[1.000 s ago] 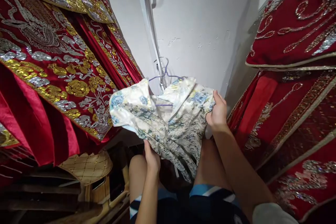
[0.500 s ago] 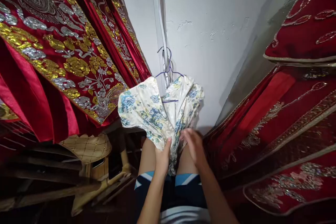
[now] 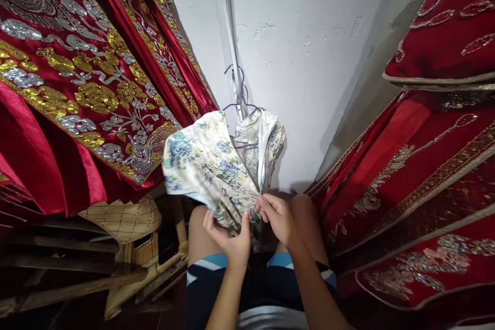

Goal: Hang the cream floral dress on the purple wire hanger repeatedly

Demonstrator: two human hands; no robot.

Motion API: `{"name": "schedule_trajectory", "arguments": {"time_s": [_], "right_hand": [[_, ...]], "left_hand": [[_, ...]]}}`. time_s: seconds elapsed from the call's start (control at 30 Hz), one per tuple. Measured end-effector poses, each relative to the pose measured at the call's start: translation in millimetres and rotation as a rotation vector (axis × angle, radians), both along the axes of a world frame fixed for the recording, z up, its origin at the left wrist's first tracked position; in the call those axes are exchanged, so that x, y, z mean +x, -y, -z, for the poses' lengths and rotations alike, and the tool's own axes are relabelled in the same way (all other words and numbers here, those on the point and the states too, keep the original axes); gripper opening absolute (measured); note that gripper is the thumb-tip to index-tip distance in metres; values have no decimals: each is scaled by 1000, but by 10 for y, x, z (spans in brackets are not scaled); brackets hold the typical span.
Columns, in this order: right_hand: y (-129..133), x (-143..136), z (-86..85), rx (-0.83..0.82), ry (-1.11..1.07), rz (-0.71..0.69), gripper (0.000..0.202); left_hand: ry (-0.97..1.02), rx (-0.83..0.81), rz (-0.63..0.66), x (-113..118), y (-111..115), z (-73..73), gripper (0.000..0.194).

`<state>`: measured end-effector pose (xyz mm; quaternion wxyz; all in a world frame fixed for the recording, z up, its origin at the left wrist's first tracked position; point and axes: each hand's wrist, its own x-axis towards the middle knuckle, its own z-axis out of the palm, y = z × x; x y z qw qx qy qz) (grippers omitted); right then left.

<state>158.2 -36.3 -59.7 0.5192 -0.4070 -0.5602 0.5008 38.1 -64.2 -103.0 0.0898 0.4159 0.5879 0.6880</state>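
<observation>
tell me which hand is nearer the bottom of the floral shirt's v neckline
Right. The right hand pinches fabric at the bottom of the neckline; the left hand is lower and further left, spread at the front of the floral shirt.

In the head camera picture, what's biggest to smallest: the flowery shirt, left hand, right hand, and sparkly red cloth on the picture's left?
1. Sparkly red cloth
2. Flowery shirt
3. Left hand and right hand: they look about alike, so I can't rank them.
</observation>
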Motion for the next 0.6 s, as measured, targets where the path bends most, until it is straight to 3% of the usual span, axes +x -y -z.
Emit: {"name": "schedule_trajectory", "arguments": {"time_s": [0.1, 0.23, 0.33, 0.43, 0.6], "right_hand": [[19, -48, 1, -9, -22, -34, 45], [29, -83, -23, -37, -49, -134, 40], [-123, 0, -137, -141, -135, -225, 34], [-458, 143, -489, -222, -245, -249, 27], [-1035, 160, -1394, -86, -351, -286, 18]], "left_hand": [[-267, 78, 11, -10, -67, 23, 63], [-356, 19, 350, -60, -241, -38, 11], [-361, 23, 501, -59, -317, -100, 16], [-465, -30, 609, -56, -318, -171, 18], [-720, -245, 703, -149, -299, -274, 15]]}}
